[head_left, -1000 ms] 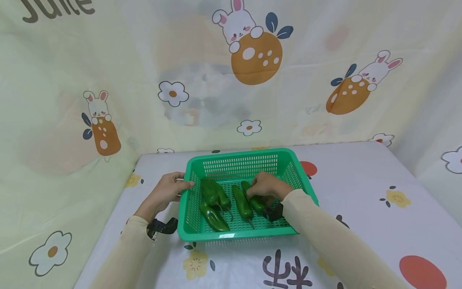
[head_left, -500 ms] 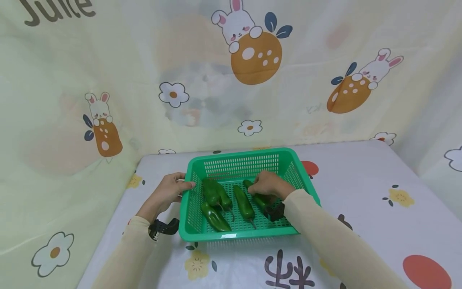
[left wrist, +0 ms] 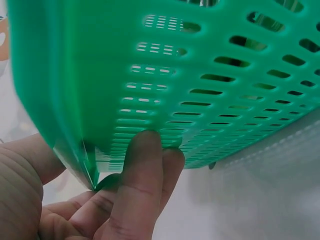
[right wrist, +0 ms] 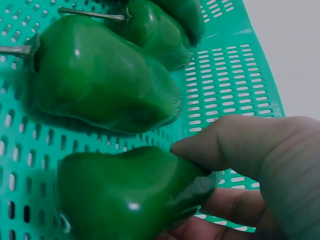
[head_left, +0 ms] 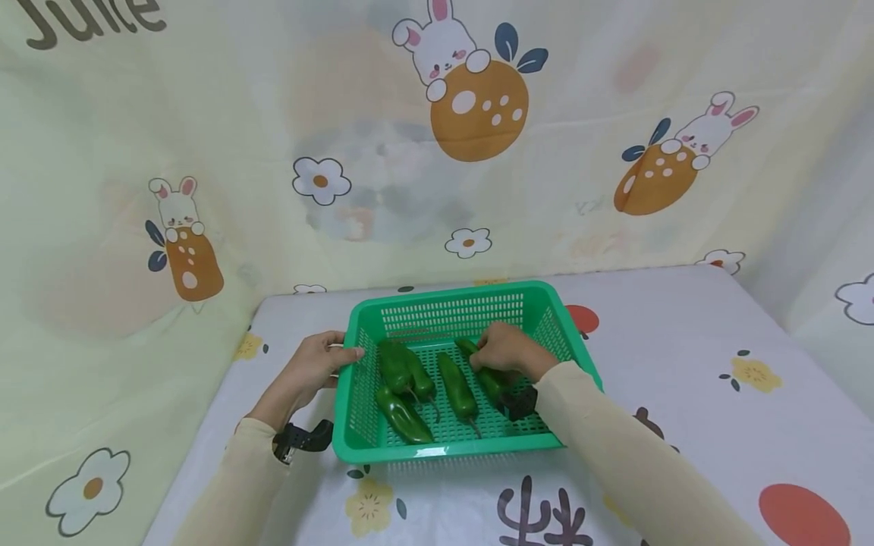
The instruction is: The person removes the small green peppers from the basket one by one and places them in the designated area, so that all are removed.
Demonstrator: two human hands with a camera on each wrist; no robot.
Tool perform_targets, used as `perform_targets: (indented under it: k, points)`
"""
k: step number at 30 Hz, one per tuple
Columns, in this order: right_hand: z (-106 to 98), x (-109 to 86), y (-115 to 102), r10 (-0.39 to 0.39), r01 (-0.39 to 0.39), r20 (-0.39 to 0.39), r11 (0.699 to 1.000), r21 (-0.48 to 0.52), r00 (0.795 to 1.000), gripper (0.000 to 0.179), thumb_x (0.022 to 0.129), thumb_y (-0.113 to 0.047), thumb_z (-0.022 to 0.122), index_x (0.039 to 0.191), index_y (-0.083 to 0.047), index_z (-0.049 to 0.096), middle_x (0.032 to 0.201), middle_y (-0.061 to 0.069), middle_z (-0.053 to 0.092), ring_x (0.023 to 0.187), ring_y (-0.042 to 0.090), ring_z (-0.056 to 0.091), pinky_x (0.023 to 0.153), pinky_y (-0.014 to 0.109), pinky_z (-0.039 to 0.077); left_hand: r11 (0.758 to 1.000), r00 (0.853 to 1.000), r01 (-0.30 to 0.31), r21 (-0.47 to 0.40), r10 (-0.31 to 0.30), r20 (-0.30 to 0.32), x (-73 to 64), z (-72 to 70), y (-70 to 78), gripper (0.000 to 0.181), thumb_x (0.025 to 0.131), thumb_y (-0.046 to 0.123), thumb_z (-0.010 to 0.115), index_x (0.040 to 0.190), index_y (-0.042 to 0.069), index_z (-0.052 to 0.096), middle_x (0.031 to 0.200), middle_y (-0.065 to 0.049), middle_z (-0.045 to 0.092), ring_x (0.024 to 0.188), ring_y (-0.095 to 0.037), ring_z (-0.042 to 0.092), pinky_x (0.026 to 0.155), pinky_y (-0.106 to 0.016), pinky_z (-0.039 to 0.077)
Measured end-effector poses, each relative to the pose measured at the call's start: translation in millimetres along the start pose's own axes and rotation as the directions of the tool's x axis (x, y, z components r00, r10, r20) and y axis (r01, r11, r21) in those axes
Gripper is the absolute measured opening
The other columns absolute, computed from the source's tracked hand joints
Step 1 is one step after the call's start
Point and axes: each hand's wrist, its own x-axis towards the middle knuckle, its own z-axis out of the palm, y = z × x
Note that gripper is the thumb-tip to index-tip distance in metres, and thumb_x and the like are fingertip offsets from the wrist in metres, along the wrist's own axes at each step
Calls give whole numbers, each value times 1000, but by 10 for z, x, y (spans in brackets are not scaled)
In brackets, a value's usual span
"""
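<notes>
A green plastic basket [head_left: 382, 453] with slotted walls stands on the table, several green peppers [head_left: 403, 415] lying inside. My left hand [head_left: 314, 368] holds its left rim, thumb over the top; in the left wrist view the fingers [left wrist: 142, 185] press the outside of the slotted wall. Inside the basket's right half, my right hand [head_left: 508, 350] pinches the rightmost green pepper [head_left: 489, 381] between thumb and fingers. The right wrist view shows that pepper [right wrist: 125, 192] gripped near its tapered end, low over the basket floor. Another pepper [right wrist: 100, 75] with a stem lies beside it, apart from the hand.
A pale patterned cloth [head_left: 683, 341] covers the table around the basket. Behind it hangs a cream curtain [head_left: 382, 250] with rabbit and flower prints. Black straps with small devices [head_left: 303, 438] sit on both wrists.
The pepper under my right hand has shifted very slightly within the basket, the hand staying on it. My left hand keeps its hold on the rim. The head view moves a little.
</notes>
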Motion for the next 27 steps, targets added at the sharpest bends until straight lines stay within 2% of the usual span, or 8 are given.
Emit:
perform_targets:
  k: [3, 6, 10, 13, 15, 17, 25, 27]
  points:
    - [-16, -19, -24, 2, -2, -3, 1000, 24, 1000, 13, 95, -11, 69, 83, -6, 71, 55, -4, 35, 47, 12, 36, 51, 29, 47, 1000, 1000, -8, -3, 8, 1, -4, -4, -5, 53, 102, 20, 68, 143, -7, 51, 121, -25, 70, 95, -32, 77, 79, -43, 66]
    - [-23, -35, -37, 12, -11, -8, 998, 56, 1000, 10, 96, -11, 70, 93, -3, 74, 57, -2, 41, 48, 13, 41, 54, 33, 56, 1000, 1000, -7, -5, 7, 4, -12, -4, -8, 51, 102, 21, 69, 141, -7, 52, 121, -24, 70, 95, -31, 77, 79, -43, 66]
    - [-56, -45, -38, 1, 1, -19, 997, 79, 1000, 21, 96, -12, 69, 76, -8, 66, 64, 0, 51, 54, 15, 52, 54, 35, 59, 1000, 1000, -9, -3, 9, 6, -17, -3, -11, 49, 102, 22, 69, 139, -7, 54, 119, -23, 71, 93, -30, 78, 78, -42, 66]
    - [-109, -66, -37, -14, 16, -26, 995, 97, 1000, 15, 94, -14, 69, 97, 0, 75, 87, 12, 69, 69, 23, 67, 58, 39, 63, 1000, 1000, -11, -7, 11, 8, -21, -6, -7, 48, 102, 22, 69, 137, -6, 55, 118, -23, 71, 91, -30, 78, 77, -42, 66]
    - [-148, -94, -39, -25, 29, -36, 992, 122, 999, 31, 94, -15, 69, 120, 3, 73, 113, 19, 70, 82, 26, 71, 62, 41, 65, 1000, 1000, -7, -11, 7, 9, -32, -11, -5, 48, 102, 23, 69, 138, -6, 55, 118, -23, 72, 91, -30, 78, 77, -42, 66]
    - [-215, -150, -35, -27, 33, -39, 987, 157, 999, 39, 94, -15, 69, 128, 4, 70, 123, 23, 68, 86, 29, 72, 64, 43, 65, 1000, 1000, -6, -15, 6, 13, -29, 5, 3, 49, 102, 24, 69, 138, -6, 55, 119, -23, 71, 91, -29, 78, 78, -42, 66]
    - [-543, -398, -9, -33, 50, -68, 966, 255, 997, 53, 95, -17, 68, 143, 4, 58, 140, 24, 59, 90, 25, 67, 71, 43, 66, 1000, 1000, -14, 8, 14, 15, -35, 0, 4, 51, 103, 25, 68, 139, -7, 53, 120, -24, 71, 94, -30, 77, 80, -44, 65]
    - [-630, -440, 21, -26, 44, -71, 962, 268, 997, 56, 97, -17, 67, 147, 3, 55, 132, 24, 61, 84, 23, 63, 72, 42, 65, 1000, 1000, -18, 15, 17, 20, -42, -6, 10, 51, 103, 25, 67, 139, -7, 53, 120, -24, 71, 94, -30, 77, 80, -44, 66]
